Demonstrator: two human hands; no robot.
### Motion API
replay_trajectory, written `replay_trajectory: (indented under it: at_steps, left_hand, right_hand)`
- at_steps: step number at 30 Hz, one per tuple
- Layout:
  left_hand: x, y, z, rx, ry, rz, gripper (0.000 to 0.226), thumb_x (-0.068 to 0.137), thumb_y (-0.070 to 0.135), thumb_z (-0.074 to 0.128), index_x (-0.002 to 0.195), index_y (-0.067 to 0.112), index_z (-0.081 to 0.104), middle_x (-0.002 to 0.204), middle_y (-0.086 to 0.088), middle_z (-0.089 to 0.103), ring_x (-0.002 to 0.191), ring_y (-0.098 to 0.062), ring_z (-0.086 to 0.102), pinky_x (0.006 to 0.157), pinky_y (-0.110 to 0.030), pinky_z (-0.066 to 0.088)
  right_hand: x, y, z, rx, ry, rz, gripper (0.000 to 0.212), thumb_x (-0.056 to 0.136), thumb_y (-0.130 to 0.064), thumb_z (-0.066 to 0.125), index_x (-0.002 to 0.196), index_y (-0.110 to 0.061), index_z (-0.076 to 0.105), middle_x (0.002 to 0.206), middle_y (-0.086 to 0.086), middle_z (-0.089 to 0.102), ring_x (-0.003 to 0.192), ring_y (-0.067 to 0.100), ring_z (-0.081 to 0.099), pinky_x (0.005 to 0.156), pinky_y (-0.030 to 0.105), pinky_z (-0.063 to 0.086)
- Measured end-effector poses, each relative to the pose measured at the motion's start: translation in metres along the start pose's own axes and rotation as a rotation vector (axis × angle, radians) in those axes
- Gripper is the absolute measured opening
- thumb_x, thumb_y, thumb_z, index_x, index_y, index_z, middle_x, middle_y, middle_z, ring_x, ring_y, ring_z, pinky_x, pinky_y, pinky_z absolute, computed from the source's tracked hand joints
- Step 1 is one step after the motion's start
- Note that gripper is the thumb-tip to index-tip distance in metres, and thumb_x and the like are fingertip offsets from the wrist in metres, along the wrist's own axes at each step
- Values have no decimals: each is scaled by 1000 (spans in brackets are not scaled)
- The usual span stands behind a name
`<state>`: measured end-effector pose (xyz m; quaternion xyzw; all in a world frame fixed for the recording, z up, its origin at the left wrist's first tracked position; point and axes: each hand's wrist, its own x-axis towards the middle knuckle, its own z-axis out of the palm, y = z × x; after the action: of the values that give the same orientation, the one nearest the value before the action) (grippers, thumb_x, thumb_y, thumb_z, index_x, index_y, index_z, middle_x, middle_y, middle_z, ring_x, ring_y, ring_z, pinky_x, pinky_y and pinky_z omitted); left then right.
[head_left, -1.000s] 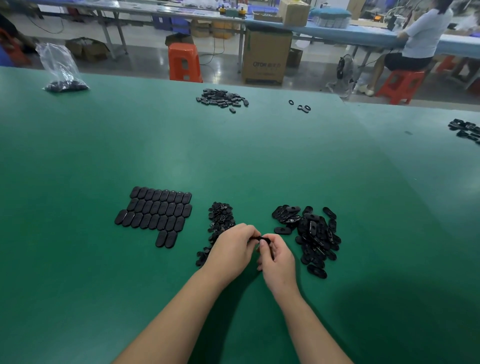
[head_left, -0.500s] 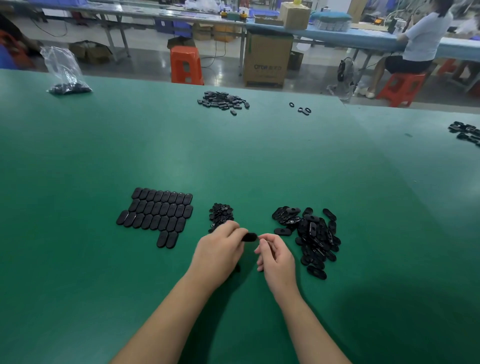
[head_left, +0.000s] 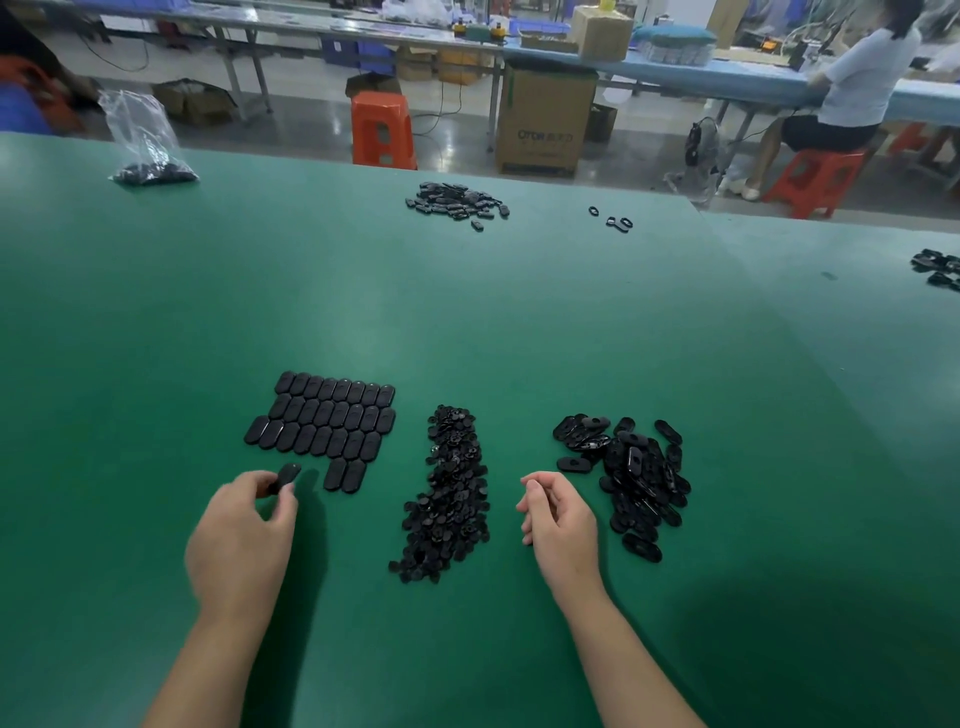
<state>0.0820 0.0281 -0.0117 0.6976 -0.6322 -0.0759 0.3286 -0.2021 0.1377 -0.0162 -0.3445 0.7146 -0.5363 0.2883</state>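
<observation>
The left hand (head_left: 244, 535) pinches 1 black oval cover (head_left: 284, 477) in its fingers, just beside the short bottom row of tiled covers (head_left: 324, 421) on the bench (head_left: 156, 338). Right of the small-parts heap (head_left: 452, 493), the right hand (head_left: 558, 519) rests with its fingers loosely curled and empty, near the oval-shell pile (head_left: 639, 467).

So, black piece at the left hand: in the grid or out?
Out: left hand pinches the piece, a gap short of the grid.

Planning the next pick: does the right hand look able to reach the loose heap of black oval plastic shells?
Likely yes: the right hand lies empty just beside the heap of black oval plastic shells, with nothing between them.
</observation>
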Motion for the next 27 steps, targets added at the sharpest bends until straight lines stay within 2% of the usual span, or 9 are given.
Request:
replay_trajectory:
  at_steps: [2,5,9,15,19,24,27]
  left_hand:
    - [-3,-6,3,66,-38,-17,8,90,24,70,93,17,67,83,-1,63,66,-20,48,56,-30,36]
    - [-6,-8,6,95,-86,-9,9,92,27,67,94,19,70,87,1,61,65,-20,51,55,-28,37]
    - [-7,-2,8,92,-97,24,15,92,24,67,103,18,74,98,-1,65,71,-25,59,58,-31,45]
    - [-7,7,9,88,-103,43,17,91,18,67,104,18,78,98,-4,66,70,-33,59,66,-37,50]
    - [-6,13,11,94,-80,70,16,90,17,69,102,16,79,97,-7,68,67,-33,57,69,-38,50]
    - [-9,14,15,101,-37,100,15,90,16,70,102,16,79,94,-7,69,60,-23,42,67,-37,49]
    - [-8,14,16,126,-44,123,16,90,17,69,103,14,79,96,-8,70,62,-27,52,71,-39,46]
  right_hand:
    - [0,1,1,-1,2,9,17,103,-21,55,91,-24,67,73,-8,68,57,4,57,56,29,54]
    - [0,2,0,-17,8,12,18,103,-21,55,90,-25,67,73,-8,68,57,5,55,55,29,50]
    - [0,2,0,-25,18,7,19,103,-21,55,88,-27,67,73,-8,68,55,6,54,54,32,49]
    - [-1,0,0,-25,13,8,19,102,-21,55,87,-26,66,72,-7,67,54,9,51,52,37,45]
    - [-1,0,0,-31,11,9,19,102,-21,55,87,-25,66,72,-7,67,54,10,50,52,37,44]
    - [-1,1,1,-35,10,10,19,102,-21,55,87,-25,66,72,-7,67,53,9,50,52,36,44]
    - [-1,1,1,-38,15,11,19,102,-21,55,88,-26,67,72,-7,68,54,9,50,52,36,44]
